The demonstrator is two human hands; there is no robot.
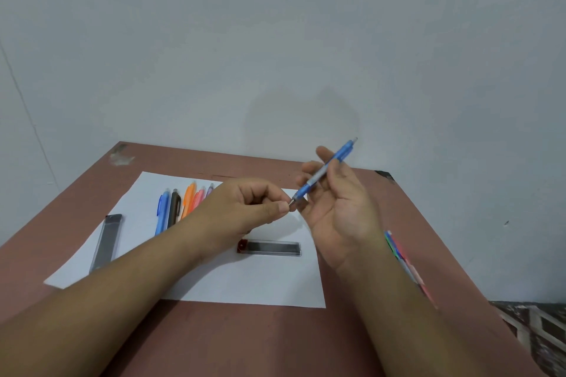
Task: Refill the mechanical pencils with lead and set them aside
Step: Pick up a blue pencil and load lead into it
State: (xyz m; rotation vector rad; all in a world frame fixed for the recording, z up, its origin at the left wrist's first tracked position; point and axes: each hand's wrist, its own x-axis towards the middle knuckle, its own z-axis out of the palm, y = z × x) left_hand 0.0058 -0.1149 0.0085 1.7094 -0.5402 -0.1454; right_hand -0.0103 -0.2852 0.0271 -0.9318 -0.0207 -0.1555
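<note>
Pencil, mechanical, blue [324,170]: translucent blue barrel with a grey middle section, a darker blue grip cone and a short metal tip. Your right hand [338,208] holds it up off the table, palm turned toward you, fingers curled loosely round the barrel; the tip slants down toward your left hand and the cap end rises past your fingertips toward the wall.

Left hand [248,208]: fingers curled in, thumb and forefinger pinched together right at the pencil's metal tip. Whether a lead sits in that pinch cannot be told; anything there is too fine to show.

Lead case, open [269,248]: dark, slim, clear-walled, with a reddish end piece; it lies flat on the white paper [245,288] just below both of your hands.

Lead case, second [105,242]: same dark slim form, lying partly off the paper's edge, well out beyond your left forearm.

Pencils, row [180,205]: blue, black, orange, pink and purple barrels side by side on the paper, just behind your left wrist, which hides part of them.

Pencils, set apart [407,263]: several coloured barrels on the brown table [245,343], outside your right forearm, blurred and partly covered by it.
</note>
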